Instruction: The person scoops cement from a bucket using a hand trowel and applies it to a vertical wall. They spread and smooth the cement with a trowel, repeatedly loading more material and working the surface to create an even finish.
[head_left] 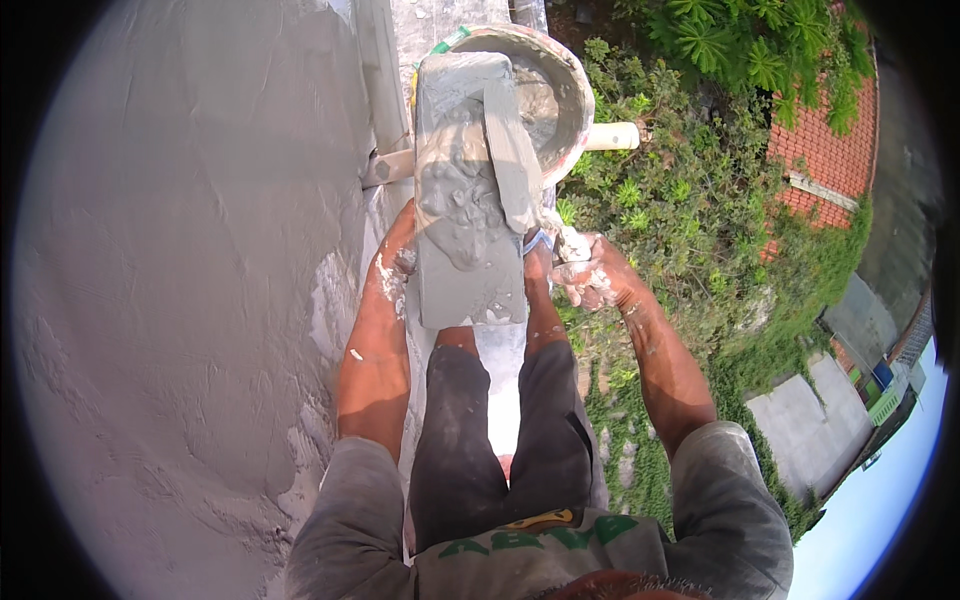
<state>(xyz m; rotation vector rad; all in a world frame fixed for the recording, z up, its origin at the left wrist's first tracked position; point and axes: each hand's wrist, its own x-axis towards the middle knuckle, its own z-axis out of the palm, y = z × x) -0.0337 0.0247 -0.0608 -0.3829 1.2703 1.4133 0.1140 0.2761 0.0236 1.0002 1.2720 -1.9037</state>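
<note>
My left hand (401,245), spattered with pale plaster, is closed on the left edge of a grey rectangular board (465,300); its fingertips are hidden beneath. A heap of wet grey plaster (460,190) sits on the board. My right hand (595,275) grips the handle of a trowel, whose long, plaster-coated blade (508,150) lies along the board's upper right. Just beyond, a round bucket (565,85) with grey mix inside is partly hidden by the board.
A freshly plastered grey wall (190,300) fills the left. My legs stand on a narrow pale walkway (440,20), with a pale pole (615,136) crossing under the bucket. At the right is a drop toward shrubs (640,180), tiled roofs (820,110) and a concrete area (800,420).
</note>
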